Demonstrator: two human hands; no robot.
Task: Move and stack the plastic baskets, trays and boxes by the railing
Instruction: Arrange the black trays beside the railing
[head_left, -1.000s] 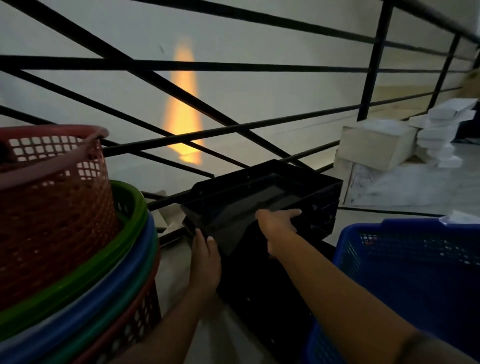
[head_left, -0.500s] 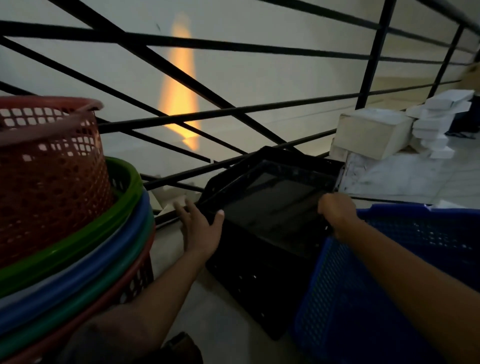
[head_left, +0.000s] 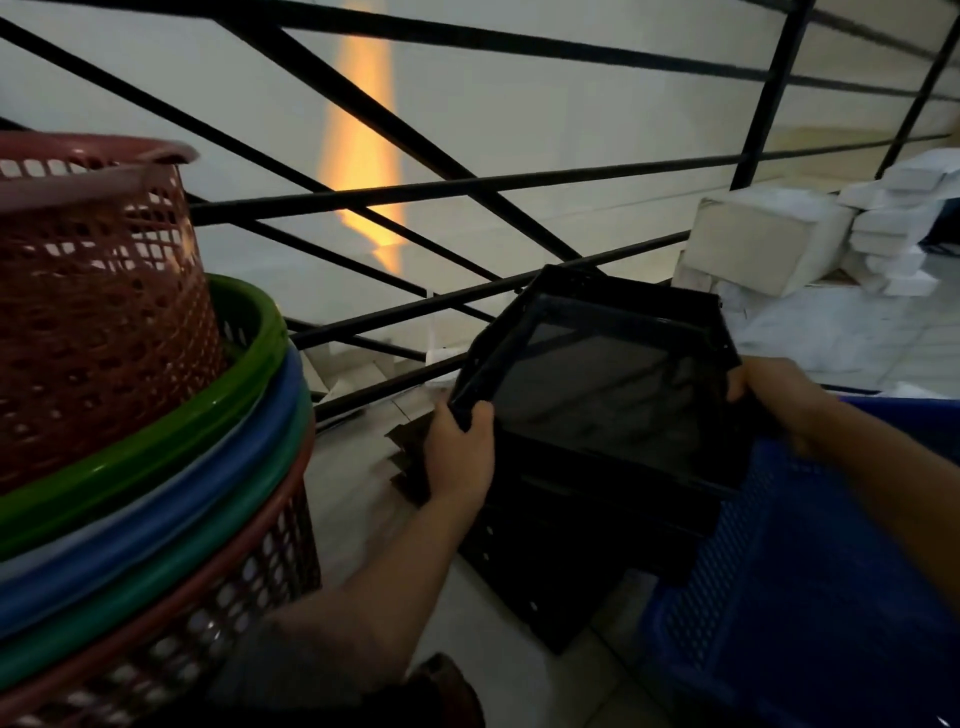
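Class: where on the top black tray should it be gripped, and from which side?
Grip the top black tray by its raised rim at the two opposite short edges, one hand from each side, as the left hand and right hand do; it is wide and tilted.

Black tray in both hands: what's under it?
Under the black tray, gripped by the left hand and right hand, sit more black trays stacked on the floor. The top tray hides their insides and count.
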